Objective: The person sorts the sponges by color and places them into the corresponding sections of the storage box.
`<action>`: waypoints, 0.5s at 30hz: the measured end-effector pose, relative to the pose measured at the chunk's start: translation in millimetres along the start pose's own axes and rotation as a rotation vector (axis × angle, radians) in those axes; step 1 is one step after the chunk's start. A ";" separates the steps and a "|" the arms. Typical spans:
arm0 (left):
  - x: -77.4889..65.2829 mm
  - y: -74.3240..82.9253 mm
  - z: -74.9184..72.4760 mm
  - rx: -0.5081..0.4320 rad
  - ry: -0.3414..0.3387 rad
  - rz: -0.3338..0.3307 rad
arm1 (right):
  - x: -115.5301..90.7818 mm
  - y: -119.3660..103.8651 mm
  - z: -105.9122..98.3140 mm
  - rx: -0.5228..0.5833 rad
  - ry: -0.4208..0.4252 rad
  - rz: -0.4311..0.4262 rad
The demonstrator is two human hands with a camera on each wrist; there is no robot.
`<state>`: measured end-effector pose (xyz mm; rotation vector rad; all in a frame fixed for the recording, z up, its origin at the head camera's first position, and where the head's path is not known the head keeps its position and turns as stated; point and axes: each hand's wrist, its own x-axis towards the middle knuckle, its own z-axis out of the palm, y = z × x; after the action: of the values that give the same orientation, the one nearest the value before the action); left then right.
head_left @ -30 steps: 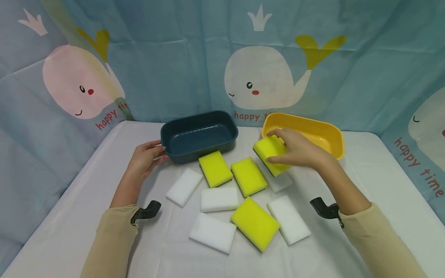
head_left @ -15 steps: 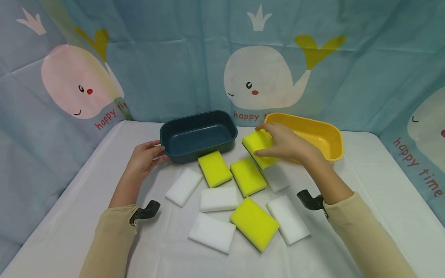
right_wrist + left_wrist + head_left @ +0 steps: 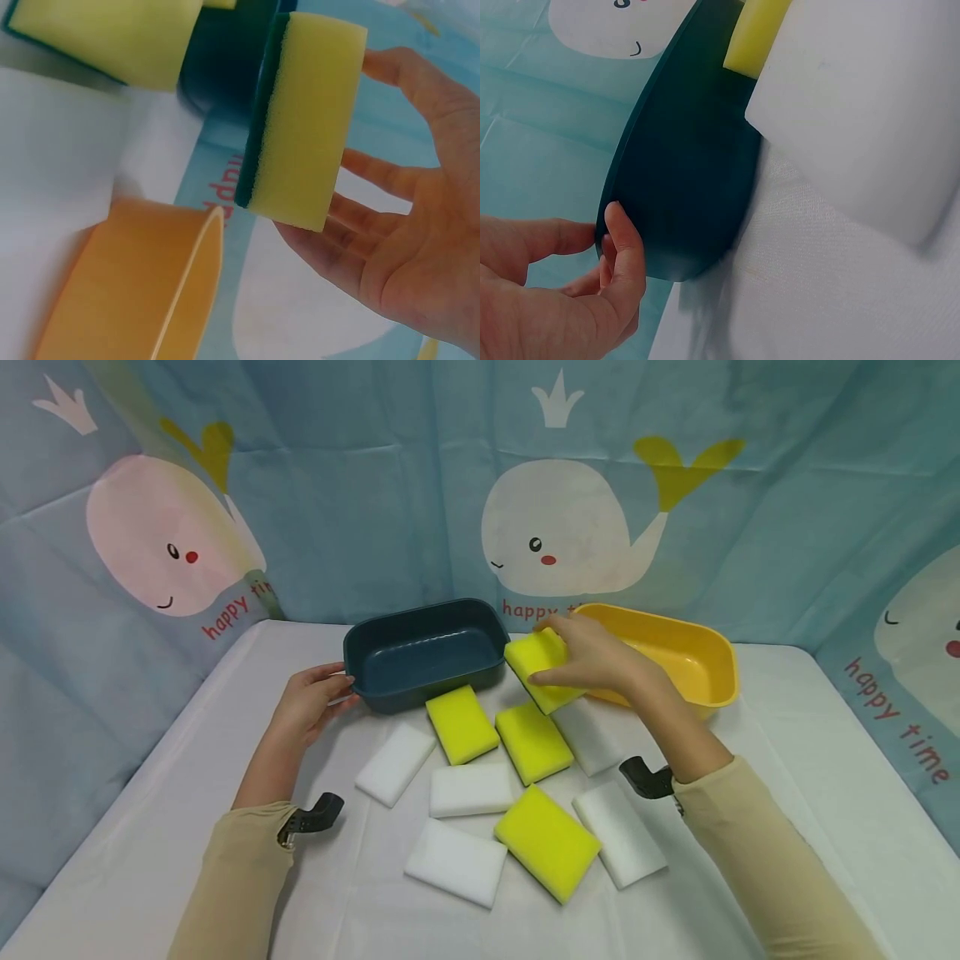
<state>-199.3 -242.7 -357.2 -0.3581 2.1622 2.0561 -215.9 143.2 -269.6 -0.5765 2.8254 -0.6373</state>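
Observation:
My right hand (image 3: 596,656) grips a yellow sponge (image 3: 538,662) with a dark green scouring side, lifted above the table between two basins. In the right wrist view, the fingertips and thumb hold this sponge (image 3: 311,120) by its edges. At the left end of the dark blue basin (image 3: 401,697), my left hand (image 3: 306,706) pinches the rim; the left wrist view shows thumb and fingers on either side of the basin's wall (image 3: 682,172). Beneath the raised sponge lies another yellow sponge (image 3: 534,747), partly covered by it. The yellow basin (image 3: 701,672) is partly hidden behind my right hand.
More yellow sponges lie on the white tablecloth, one by the blue basin (image 3: 461,724) and one in front (image 3: 547,843). Several white sponges (image 3: 456,862) are spread among them. A blue curtain (image 3: 375,510) with whale prints hangs behind the table.
My right hand has carried the yellow sponge leftward and slightly farther back, from in front of the yellow basin toward the blue basin. The left hand stays at the blue rim.

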 end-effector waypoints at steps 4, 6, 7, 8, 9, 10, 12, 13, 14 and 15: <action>0.1 -0.2 -0.3 -0.009 -0.004 0.001 | 4.5 -6.2 0.4 -0.007 -0.003 0.009; 0.5 -0.4 -0.9 -0.019 -0.009 0.000 | 6.9 -8.9 0.8 -0.008 -0.007 0.014; 0.6 -0.4 -1.0 -0.020 -0.011 0.002 | 8.0 -10.1 0.8 -0.010 -0.010 0.014; 0.7 -0.5 -1.1 -0.020 -0.012 0.003 | 9.4 -11.4 1.0 -0.010 -0.010 0.014; 0.7 -0.4 -1.0 -0.018 -0.013 0.005 | 10.8 -12.7 1.2 -0.010 -0.011 0.013; 0.5 -0.5 -0.7 -0.016 -0.011 0.006 | 12.4 -14.0 1.5 -0.011 -0.012 0.011; 0.2 -0.4 -0.1 -0.010 -0.010 0.010 | 14.9 -17.5 1.8 -0.009 -0.011 0.009; 0.1 -0.3 0.1 -0.008 -0.009 0.011 | 16.0 -19.3 1.9 -0.009 -0.012 0.008; 0.0 -0.2 0.4 -0.009 -0.010 0.013 | 17.3 -21.3 2.1 -0.005 -0.010 0.010; 0.0 -0.2 0.4 -0.010 -0.012 0.014 | 18.3 -23.4 2.2 -0.003 -0.010 0.008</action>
<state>-199.2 -242.3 -357.3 -0.3313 2.1538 2.0722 -224.3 115.4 -262.8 -0.5668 2.8181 -0.6275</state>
